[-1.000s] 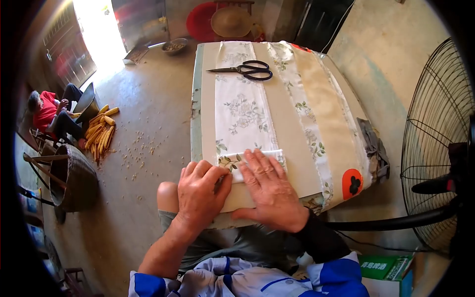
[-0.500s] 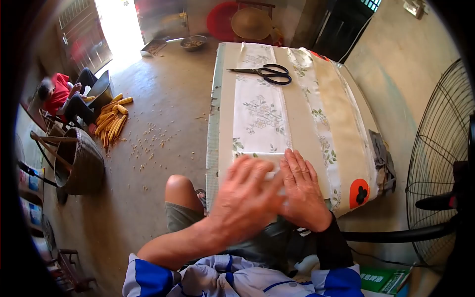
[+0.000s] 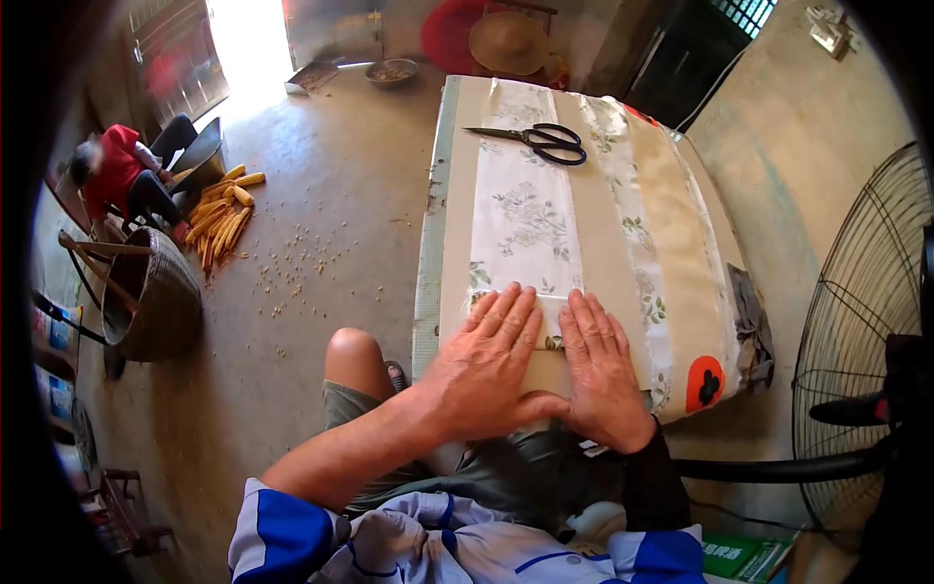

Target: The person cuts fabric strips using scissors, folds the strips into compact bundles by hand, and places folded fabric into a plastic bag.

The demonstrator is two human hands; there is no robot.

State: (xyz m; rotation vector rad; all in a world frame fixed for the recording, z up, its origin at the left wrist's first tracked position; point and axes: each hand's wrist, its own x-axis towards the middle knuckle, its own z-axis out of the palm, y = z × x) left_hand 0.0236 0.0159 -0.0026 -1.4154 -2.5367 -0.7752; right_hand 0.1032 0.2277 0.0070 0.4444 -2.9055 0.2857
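The left hand (image 3: 484, 368) has settled flat beside the flattened right hand (image 3: 603, 375), both partly hiding the folded floral strip (image 3: 525, 219).

Lit from a blown-out doorway (image 3: 250, 41) at upper left, glaring on the floor (image 3: 292, 127) nearby; dim toward the left edge, bowed by fisheye distortion, ringed in black, sharp over the worktop (image 3: 435, 214)

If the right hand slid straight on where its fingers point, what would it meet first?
Sliding along the floral cloth strip, the right hand would probably meet the scissors first; the curved view makes that line approximate.
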